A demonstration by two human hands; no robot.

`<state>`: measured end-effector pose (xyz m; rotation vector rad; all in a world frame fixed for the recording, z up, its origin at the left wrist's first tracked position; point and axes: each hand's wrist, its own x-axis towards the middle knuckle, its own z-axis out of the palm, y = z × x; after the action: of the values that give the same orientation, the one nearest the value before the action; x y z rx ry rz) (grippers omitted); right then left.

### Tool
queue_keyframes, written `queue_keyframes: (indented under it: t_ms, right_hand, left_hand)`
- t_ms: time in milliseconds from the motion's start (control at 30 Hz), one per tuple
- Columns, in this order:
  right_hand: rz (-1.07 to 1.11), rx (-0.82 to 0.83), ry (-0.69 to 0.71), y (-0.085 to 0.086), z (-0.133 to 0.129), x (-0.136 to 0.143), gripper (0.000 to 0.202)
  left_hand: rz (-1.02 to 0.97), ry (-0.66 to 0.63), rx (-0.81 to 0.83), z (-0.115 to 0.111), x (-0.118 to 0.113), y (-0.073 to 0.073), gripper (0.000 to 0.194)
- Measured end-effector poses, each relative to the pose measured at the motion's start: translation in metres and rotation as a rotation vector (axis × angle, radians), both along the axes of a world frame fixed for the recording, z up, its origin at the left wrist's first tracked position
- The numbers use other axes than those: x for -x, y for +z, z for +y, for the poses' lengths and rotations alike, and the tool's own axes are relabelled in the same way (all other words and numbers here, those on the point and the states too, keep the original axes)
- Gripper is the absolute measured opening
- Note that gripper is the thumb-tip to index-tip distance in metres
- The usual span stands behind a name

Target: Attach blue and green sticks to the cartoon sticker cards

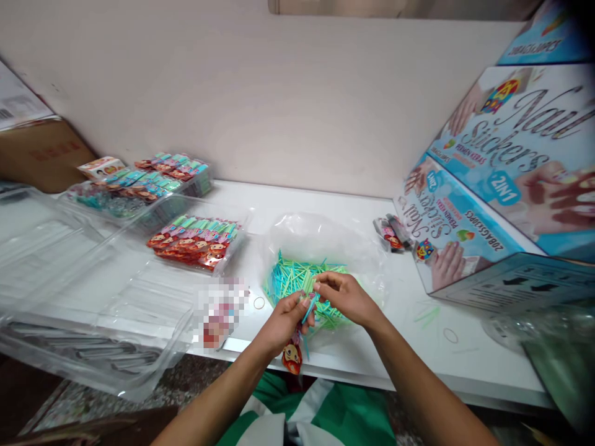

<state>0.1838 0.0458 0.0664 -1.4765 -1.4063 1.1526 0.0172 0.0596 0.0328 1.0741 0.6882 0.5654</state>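
Note:
My left hand (pixel 289 317) is closed around a small clear packet (pixel 292 358) printed with a red-haired cartoon figure, whose head hangs below the fingers. Thin blue and green plastic sticks show at the top of that packet. My right hand (pixel 346 297) is pinched by the packet's mouth, with fingertips at a few light green sticks (pixel 307 282). Behind both hands lies a clear plastic bag (pixel 320 232) holding a loose heap of green and blue sticks (pixel 290 272). The fingers hide part of the packet's opening.
Clear trays (pixel 106 291) cover the table's left side. Filled packets (pixel 199 241) lie stacked beside them, with more in a container (pixel 171 173) behind. Nail sticker boxes (pixel 469 217) stand at right, near dark packets (pixel 393 233). Rubber bands (pixel 450 336) lie on the white table.

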Motion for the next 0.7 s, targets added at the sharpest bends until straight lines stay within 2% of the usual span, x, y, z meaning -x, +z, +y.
queue_keyframes:
  t_ms: [133, 333, 500, 700]
  right_hand:
    - [0.016, -0.01, 0.016, 0.0026, 0.001, 0.0017, 0.016]
    - [-0.129, -0.037, -0.011, 0.0012, -0.0023, 0.0028, 0.009]
    - [-0.035, -0.019, -0.024, 0.0036, -0.0036, 0.0065, 0.017]
    - [-0.044, -0.042, -0.018, 0.0041, -0.0033, 0.0096, 0.017]
  left_hand:
    - [-0.03, -0.028, 0.016, -0.0003, 0.0011, -0.0006, 0.031]
    - [-0.102, -0.02, 0.08, -0.0011, 0.0014, -0.0021, 0.029]
    - [-0.094, -0.02, 0.06, -0.0008, 0.001, -0.0021, 0.031]
    - [-0.097, -0.037, 0.068, -0.0018, 0.0027, -0.0007, 0.03]
